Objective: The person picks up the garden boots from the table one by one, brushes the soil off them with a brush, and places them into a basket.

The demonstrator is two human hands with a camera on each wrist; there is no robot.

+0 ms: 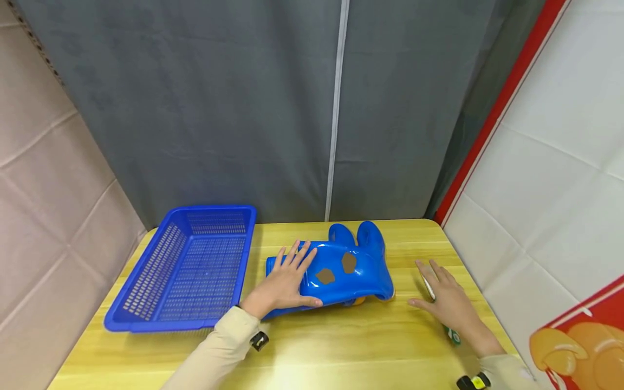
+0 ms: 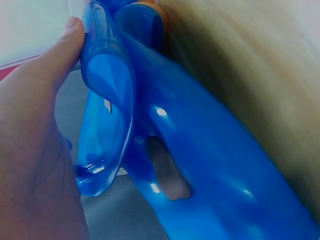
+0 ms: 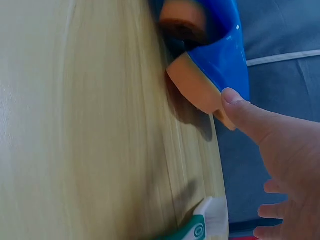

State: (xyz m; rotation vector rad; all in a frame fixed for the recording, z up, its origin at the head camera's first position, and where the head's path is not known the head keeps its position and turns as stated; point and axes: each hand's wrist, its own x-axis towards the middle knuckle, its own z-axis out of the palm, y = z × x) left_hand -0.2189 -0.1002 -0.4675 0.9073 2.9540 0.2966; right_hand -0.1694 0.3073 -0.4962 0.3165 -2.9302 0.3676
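A pair of glossy blue rain boots (image 1: 336,271) with brown patches and orange soles lies on its side on the table, toes toward the curtain. My left hand (image 1: 283,290) lies over the shafts with its fingers spread. In the left wrist view its thumb is against a blue boot shaft (image 2: 107,75), whose end gapes. To the right of the boots, my right hand (image 1: 448,300) hovers with loosely spread fingers, holding nothing visible. Beneath it a slim green-and-white object (image 1: 452,336) is partly hidden. The right wrist view shows an orange heel (image 3: 192,82) near the right thumb.
A blue plastic basket (image 1: 177,326) with mesh sides stands left of the boots on the yellow wood-grain table (image 1: 351,346). A grey curtain (image 1: 244,135) hangs behind the table. A white wall panel (image 1: 546,179) with red trim borders the right side.
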